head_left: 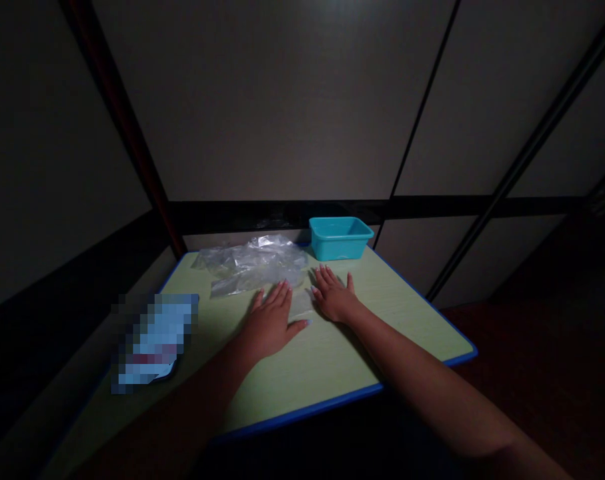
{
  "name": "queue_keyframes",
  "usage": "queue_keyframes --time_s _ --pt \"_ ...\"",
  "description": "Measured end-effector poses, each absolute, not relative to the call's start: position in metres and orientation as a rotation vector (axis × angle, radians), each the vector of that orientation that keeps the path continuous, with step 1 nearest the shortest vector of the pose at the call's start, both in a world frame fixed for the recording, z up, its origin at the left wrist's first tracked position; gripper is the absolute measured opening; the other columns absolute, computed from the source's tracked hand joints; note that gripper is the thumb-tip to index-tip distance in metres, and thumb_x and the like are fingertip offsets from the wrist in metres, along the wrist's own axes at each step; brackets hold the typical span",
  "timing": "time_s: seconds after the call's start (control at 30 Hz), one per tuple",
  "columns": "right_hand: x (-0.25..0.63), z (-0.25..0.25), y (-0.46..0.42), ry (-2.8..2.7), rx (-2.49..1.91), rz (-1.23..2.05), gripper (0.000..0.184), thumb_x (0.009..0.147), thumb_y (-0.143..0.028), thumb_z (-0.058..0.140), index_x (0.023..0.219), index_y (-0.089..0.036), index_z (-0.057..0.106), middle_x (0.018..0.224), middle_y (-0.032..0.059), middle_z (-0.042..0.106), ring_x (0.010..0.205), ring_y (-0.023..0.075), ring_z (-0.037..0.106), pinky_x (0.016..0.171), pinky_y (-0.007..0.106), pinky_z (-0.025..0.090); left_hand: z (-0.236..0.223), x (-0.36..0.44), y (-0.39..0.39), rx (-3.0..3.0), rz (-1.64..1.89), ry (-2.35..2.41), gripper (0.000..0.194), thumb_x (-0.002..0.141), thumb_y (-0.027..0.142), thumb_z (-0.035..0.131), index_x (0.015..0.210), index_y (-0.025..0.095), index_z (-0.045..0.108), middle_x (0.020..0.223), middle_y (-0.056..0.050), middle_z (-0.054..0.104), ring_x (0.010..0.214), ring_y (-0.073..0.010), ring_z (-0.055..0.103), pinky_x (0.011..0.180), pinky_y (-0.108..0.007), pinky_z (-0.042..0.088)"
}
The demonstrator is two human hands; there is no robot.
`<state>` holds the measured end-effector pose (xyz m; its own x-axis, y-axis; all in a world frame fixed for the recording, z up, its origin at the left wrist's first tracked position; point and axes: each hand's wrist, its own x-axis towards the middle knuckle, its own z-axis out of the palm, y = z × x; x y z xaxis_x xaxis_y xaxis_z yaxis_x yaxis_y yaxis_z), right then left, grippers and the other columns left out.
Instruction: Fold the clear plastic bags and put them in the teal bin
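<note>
My left hand (271,325) lies palm down with its fingers stretched out, close to the near edge of a crumpled clear plastic bag (262,261). To its right, my right hand (333,298) is also palm down, fingers spread. Between the two hands is a small flat translucent piece (300,303), perhaps plastic; both hands are close to it, and whether they touch it I cannot tell. Just beyond my right hand stands a turquoise plastic basket (339,252), upright, its inside only partly visible.
The pale green table (412,327) has a blue rim. A blurred-out phone-like device (157,340) lies at its left side. Dark cabinet panels (282,100) rise right behind the table's far edge.
</note>
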<state>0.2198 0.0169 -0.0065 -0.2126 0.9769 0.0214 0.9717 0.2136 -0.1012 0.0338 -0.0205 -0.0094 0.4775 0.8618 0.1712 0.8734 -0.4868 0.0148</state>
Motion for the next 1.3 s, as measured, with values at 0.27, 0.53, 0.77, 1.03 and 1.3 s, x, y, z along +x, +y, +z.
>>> queue_keyframes --time_s 0.27,0.53,0.77,1.03,1.3 --pt "0.202 -0.003 0.007 -2.474 -1.712 0.168 0.060 0.091 -0.042 0.013 0.145 -0.016 0.006 0.150 0.0052 0.004 0.138 0.0189 -0.001 0.103 0.058 -0.006 -0.017 0.025 0.002 -2.552 -0.291 -1.700 0.056 0.092 0.040 0.020 0.140 0.011 0.026 0.148 -0.010 0.022 0.136 -0.0209 0.017 0.108 -0.045 0.018" --pt "0.198 -0.005 0.004 -2.549 -1.669 0.284 0.064 0.090 -0.045 0.013 0.144 -0.012 0.007 0.150 0.0079 0.003 0.138 0.0185 0.001 0.105 0.057 0.000 -0.019 0.029 0.001 -2.578 -0.135 -1.764 0.059 0.091 0.042 0.019 0.143 0.013 0.018 0.149 -0.009 0.015 0.137 -0.0219 0.013 0.106 -0.050 0.018" --pt "0.209 -0.001 0.006 -2.525 -1.775 0.370 0.066 0.090 -0.051 0.010 0.145 -0.015 0.002 0.150 0.0056 -0.004 0.138 0.0204 -0.002 0.105 0.057 0.000 -0.016 0.028 0.001 -2.559 -0.047 -1.802 0.062 0.090 0.046 0.020 0.142 0.012 0.019 0.148 -0.011 0.017 0.137 -0.0235 0.015 0.106 -0.051 0.020" --pt "0.235 0.005 0.019 -2.445 -1.957 0.417 0.063 0.090 -0.048 0.015 0.145 -0.020 -0.001 0.150 0.0041 -0.007 0.137 0.0213 -0.005 0.103 0.059 0.003 -0.016 0.027 0.000 -2.563 -0.044 -1.820 0.066 0.089 0.053 0.021 0.143 0.015 0.019 0.149 -0.010 0.015 0.137 -0.0248 0.013 0.105 -0.054 0.019" --pt "0.260 0.008 0.033 -2.373 -2.116 0.468 0.059 0.092 -0.040 0.019 0.144 -0.020 -0.001 0.150 0.0053 -0.008 0.137 0.0226 -0.007 0.101 0.063 0.008 -0.015 0.024 0.000 -2.581 -0.030 -1.857 0.071 0.088 0.057 0.018 0.143 0.012 0.013 0.149 -0.011 0.011 0.137 -0.0248 0.011 0.106 -0.053 0.017"
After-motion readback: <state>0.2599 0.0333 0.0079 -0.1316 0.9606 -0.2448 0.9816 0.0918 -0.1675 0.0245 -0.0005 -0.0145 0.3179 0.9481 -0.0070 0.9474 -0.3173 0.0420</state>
